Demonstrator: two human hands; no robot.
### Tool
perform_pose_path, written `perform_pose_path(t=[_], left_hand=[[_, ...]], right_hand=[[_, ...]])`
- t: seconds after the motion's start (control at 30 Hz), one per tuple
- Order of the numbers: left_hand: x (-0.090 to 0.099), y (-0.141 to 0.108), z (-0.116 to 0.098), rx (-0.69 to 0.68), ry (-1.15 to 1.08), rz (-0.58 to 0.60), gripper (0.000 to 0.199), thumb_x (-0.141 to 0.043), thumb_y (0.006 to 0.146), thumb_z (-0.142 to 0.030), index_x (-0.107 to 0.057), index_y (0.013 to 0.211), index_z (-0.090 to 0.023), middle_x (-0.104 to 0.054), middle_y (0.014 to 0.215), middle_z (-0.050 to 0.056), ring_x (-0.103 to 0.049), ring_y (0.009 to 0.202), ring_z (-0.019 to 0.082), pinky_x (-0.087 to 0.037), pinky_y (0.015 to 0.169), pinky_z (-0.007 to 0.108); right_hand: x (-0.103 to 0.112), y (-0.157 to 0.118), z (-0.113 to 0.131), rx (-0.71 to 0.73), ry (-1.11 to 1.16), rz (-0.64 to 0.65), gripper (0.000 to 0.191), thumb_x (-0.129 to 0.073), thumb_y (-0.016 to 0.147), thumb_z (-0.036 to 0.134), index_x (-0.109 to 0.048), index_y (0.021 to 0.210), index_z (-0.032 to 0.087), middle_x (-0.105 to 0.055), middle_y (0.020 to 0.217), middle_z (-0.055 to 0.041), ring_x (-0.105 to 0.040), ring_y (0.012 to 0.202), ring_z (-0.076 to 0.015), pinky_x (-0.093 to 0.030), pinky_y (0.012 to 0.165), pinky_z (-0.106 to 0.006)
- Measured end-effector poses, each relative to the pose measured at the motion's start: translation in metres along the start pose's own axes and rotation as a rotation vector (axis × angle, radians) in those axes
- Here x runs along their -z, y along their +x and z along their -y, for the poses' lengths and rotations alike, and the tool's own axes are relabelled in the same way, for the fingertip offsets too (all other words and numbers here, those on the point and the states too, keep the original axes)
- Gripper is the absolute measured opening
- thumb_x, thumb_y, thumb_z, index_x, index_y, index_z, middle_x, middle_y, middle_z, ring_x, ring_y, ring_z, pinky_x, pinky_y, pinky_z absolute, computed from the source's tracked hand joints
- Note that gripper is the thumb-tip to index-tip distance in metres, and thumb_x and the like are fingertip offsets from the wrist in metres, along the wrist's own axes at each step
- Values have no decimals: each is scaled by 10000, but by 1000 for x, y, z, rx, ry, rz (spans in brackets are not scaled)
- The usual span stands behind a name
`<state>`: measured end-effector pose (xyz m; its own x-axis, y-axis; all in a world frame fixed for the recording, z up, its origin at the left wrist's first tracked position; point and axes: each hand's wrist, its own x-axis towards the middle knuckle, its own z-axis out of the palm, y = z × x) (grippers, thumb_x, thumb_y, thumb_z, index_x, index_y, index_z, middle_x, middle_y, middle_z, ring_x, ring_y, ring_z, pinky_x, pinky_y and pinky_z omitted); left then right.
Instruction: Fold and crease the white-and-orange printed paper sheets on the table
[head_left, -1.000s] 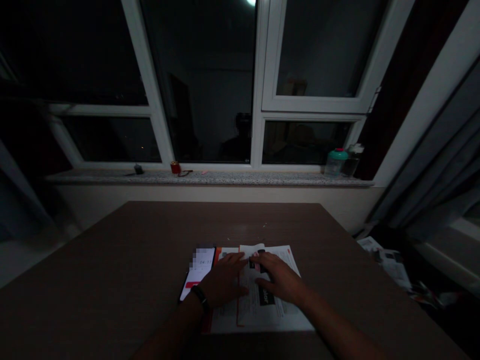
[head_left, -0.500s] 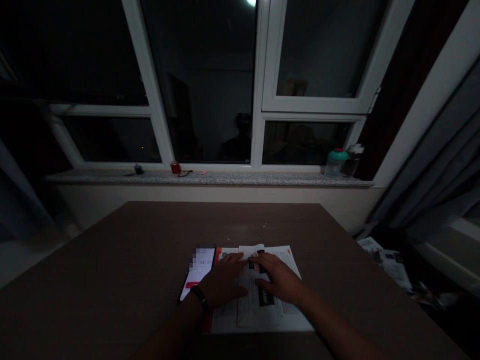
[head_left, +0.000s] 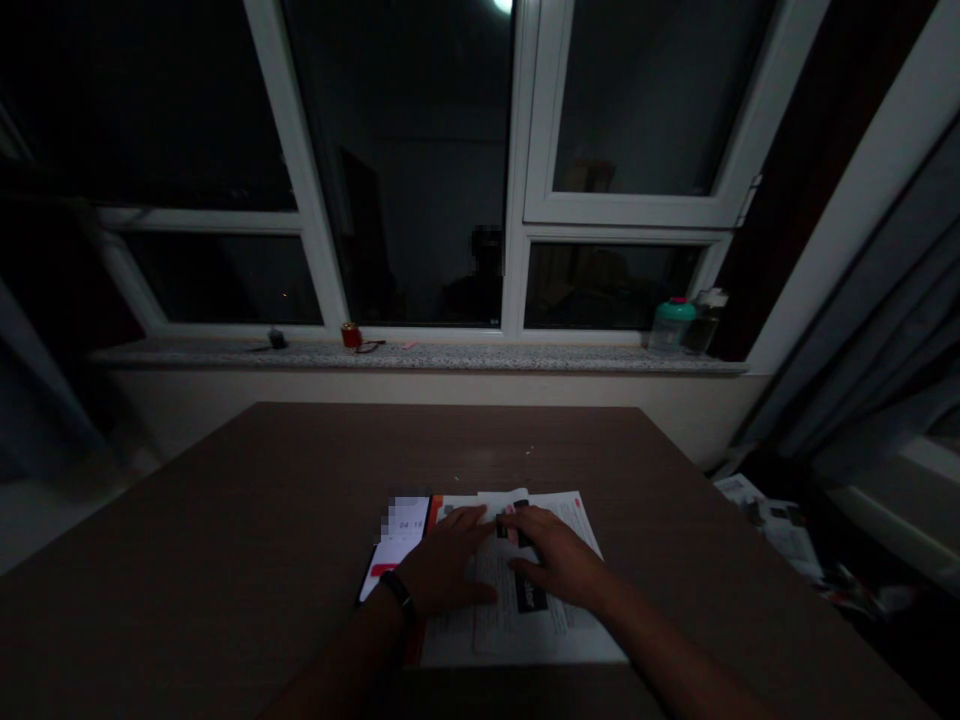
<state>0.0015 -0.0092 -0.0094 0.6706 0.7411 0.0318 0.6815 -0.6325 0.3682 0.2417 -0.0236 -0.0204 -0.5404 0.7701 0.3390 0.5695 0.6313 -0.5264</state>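
White printed paper (head_left: 510,635) lay on the surface (head_left: 315,460) under the left hand (head_left: 450,562) and right hand (head_left: 559,555), both spread and gripping nothing visible, virtually unmoved while only digits (head_left: 410,525) on the phone (head_left: 390,555) ticked over, which suggested a steadying pause rather than fresh progress.

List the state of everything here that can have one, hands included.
Left hand, open, resting on the papers
Right hand, open, fingers slightly bent, on the papers
Papers, lying on the table, print showing
Phone, screen lit
Wristband, worn on left wrist
Bottle, upright, teal lid on
Window, seemingly shut
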Motion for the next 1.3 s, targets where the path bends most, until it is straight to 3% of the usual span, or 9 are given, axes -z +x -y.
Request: perform_pose_path(t=[0.27, 0.5, 0.73, 0.9, 1.03, 1.17, 1.3], left_hand=[[2, 0, -2, 15, 31, 44, 961, -775, 671, -582, -339, 1466, -265, -270, 1544, 137, -246, 1400, 367, -249, 1109, 534], [3, -1, -3, 39, -3, 51, 993, -811, 656, -510, -310, 1480, -269, -230, 1560, 133, -209, 1413, 372, -227, 1120, 540], [-3, 1, 5, 16, 1, 67, 1027, -790, 655, -574, -270, 1494, -292, -210, 1570, 107, -187, 1418, 378, -207, 1131, 541], [3, 0, -1, 30, 14, 75, 1021, -772, 665, -590, -266, 1497, -286, -215, 1567, 118, -200, 1417, 372, -214, 1129, 535], [7, 0, -7, 60, 19, 102, 990, -758, 673, -594, -307, 1484, -249, -203, 1569, 129, -192, 1421, 364, -214, 1131, 520], [5, 1, -5, 68, 27, 113, 1000, -781, 654, -566, -317, 1479, -244, -190, 1573, 123, -181, 1427, 347, -219, 1133, 506], [0, 1, 1, 50, 22, 89, 1011, -783, 646, -581, -311, 1480, -260, -188, 1576, 109, -177, 1428, 347, -219, 1132, 505]], right_hand=[[2, 0, 2, -14, 1, 5, 577, -670, 788, 196, -501, 1338, 245, -544, 1340, -93, -486, 1244, -257, -371, 1067, -430], [1, 0, 1, -16, -7, 3, 582, -670, 796, 212, -492, 1349, 247, -549, 1337, -94, -480, 1247, -265, -365, 1071, -434], [0, -1, -1, -20, 11, 4, 601, -678, 782, 196, -495, 1351, 254, -531, 1364, -96, -465, 1273, -272, -355, 1078, -444], [-1, 0, -1, -3, 5, -18, 583, -670, 786, 188, -500, 1339, 259, -546, 1345, -89, -476, 1254, -268, -361, 1066, -439], [5, 1, -2, 0, 3, -102, 464, -658, 801, 188, -556, 1249, 256, -601, 1233, -82, -518, 1172, -264, -387, 1003, -430], [19, 0, -6, -59, -22, -210, 139, -626, 847, 231, -618, 985, 211, -638, 963, -59, -573, 942, -232, -424, 833, -363], [26, -3, -12, -128, -18, -202, 40, -631, 840, 231, -604, 825, 206, -623, 849, -18, -570, 838, -197, -399, 783, -317]])
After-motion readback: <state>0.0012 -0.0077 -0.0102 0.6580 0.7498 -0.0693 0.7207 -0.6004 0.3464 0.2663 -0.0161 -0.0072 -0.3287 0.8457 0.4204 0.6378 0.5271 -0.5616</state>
